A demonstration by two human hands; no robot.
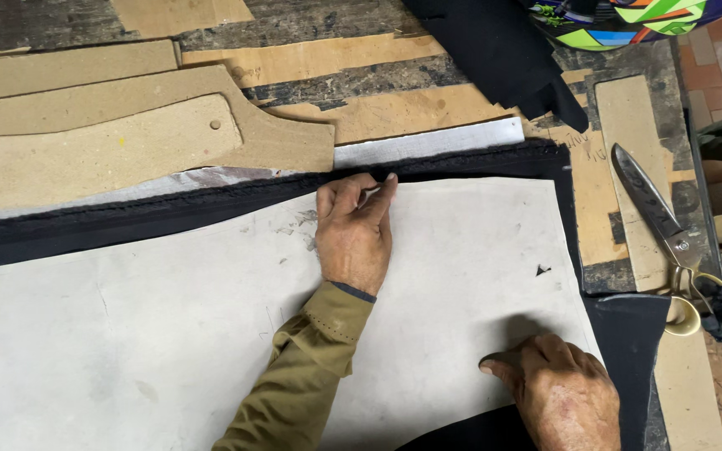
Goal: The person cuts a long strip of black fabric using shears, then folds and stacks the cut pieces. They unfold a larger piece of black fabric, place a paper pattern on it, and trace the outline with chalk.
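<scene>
A large pale grey paper pattern (169,317) lies flat on black fabric (127,219), which shows as a dark band along the pattern's upper edge. My left hand (353,234), in an olive sleeve, rests at that upper edge. Its fingers are pinched on a small pale piece, seemingly chalk, with the tip at the fabric. My right hand (561,392) presses palm-down on the pattern's lower right corner, holding nothing.
Large metal scissors (658,213) with a dark tassel lie to the right on the worn wooden table (336,17). Brown cardboard templates (127,125) lie at the upper left. More black fabric (495,50) and a colourful item (620,21) are at the top right.
</scene>
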